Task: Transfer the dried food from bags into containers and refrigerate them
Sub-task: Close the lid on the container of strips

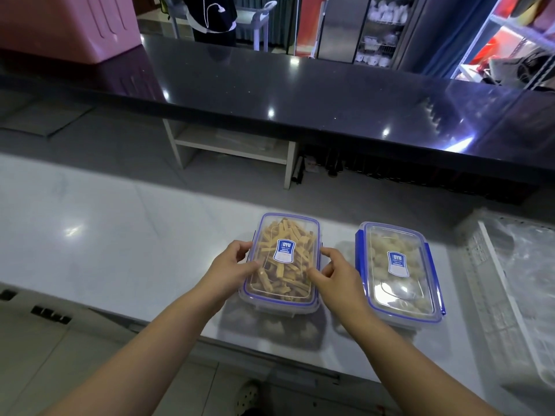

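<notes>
A left hand (231,265) and right hand (336,271), each grip closed on a long side, hold a box (285,235) of dried yellow strips near the front edge of the table (105,235), where a lid (282,285) not latched down could pop and spill it in lifting.

Count:
- boxes 2, both lidded: sticks box (279,309), lumps box (404,319)
- labels 2, one per lid: left label (283,250), right label (397,263)
- hands 2: left hand (237,267), right hand (335,271)
- surface (105,235) 1
- dark counter (300,94) 1
- pink bin (60,25) 1
- white shelf (234,145) 1
- rack (495,280) 1, probably wire; contents too blurred to count
- person (213,16) at back 1
- shoe (247,396) 1
</notes>
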A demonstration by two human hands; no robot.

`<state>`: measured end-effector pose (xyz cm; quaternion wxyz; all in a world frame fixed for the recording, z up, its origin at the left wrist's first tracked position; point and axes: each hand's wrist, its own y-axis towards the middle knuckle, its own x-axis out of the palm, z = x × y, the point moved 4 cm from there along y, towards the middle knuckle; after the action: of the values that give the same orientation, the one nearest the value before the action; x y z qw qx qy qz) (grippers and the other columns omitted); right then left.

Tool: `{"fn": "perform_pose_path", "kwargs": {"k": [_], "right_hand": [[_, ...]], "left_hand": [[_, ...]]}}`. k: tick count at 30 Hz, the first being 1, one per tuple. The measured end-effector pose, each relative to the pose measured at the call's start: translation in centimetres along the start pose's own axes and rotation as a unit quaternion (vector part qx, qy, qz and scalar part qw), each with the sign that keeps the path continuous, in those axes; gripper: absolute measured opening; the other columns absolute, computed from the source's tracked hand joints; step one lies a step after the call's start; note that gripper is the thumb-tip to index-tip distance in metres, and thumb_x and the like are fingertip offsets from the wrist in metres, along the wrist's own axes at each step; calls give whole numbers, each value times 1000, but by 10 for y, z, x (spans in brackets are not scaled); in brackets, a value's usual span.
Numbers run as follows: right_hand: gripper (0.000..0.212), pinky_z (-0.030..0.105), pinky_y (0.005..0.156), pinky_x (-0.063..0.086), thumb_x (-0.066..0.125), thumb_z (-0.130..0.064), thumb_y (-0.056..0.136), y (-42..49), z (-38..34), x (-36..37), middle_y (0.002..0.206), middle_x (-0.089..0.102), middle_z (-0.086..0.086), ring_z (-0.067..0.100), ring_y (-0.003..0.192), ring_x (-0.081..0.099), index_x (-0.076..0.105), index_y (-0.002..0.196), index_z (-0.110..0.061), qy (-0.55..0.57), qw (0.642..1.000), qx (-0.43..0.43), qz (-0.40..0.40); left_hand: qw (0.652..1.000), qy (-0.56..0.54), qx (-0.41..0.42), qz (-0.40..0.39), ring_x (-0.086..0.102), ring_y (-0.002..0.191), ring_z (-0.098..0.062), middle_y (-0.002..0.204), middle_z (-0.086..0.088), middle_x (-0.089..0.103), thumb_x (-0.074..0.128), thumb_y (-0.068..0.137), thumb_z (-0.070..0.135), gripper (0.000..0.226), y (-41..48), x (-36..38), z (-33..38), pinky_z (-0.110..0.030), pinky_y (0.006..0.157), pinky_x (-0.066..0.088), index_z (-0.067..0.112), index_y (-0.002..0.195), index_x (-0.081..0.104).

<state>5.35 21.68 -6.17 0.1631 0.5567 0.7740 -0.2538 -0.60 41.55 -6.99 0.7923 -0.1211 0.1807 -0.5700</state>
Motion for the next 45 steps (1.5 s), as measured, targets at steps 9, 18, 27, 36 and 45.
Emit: {"fn": "perform_pose_path", "kwargs": {"k": [9, 18, 27, 36, 45], "right_hand": [[37, 20, 53, 49, 60, -26, 89, 1, 0, 2, 72, 57, -6, 8, 66, 62, 45, 123, -23, -4, 1000, -3, -15], [26, 13, 47, 46, 60, -26, 90, 3, 1, -1, 74, 60, -3, 8, 67, 63, 43, 109, -30, 19, 999, 14, -29], [22, 42, 83, 55, 63, -24, 87, 19, 4, 3, 115, 54, 1, 17, 101, 57, 47, 102, -22, 0, 999, 27, 40], [57, 24, 58, 51, 54, -30, 93, 20, 9, 14, 126, 55, 9, 17, 89, 60, 29, 141, -9, 137, 974, 180, -33], [64, 29, 64, 55, 62, -30, 89, 31, 1, 25, 120, 58, 4, 17, 88, 63, 31, 142, -12, 185, 969, 166, -10]], "left_hand": [[999, 22, 12, 48, 66, 84, -12, 99, -4, 67, 64, 85, 6, 22, 0, -7, 2, -22, 62, 54, 15, 105, 60], [989, 116, 29, 91, 62, 73, -11, 82, 1, 65, 63, 83, 11, 13, 4, -2, 7, -26, 61, 51, 16, 94, 60], [995, 60, -55, 66, 66, 80, -18, 97, -6, 66, 65, 86, 26, 22, 17, -1, 3, -28, 59, 53, 12, 100, 55], [996, 26, -88, 13, 65, 76, -17, 92, -4, 65, 65, 86, 13, 27, 21, -5, 13, -24, 54, 52, 7, 111, 55], [996, 41, 2, 76, 68, 85, -19, 98, -1, 70, 61, 86, 10, 24, 25, -18, 11, -40, 77, 59, 15, 109, 64]]}}
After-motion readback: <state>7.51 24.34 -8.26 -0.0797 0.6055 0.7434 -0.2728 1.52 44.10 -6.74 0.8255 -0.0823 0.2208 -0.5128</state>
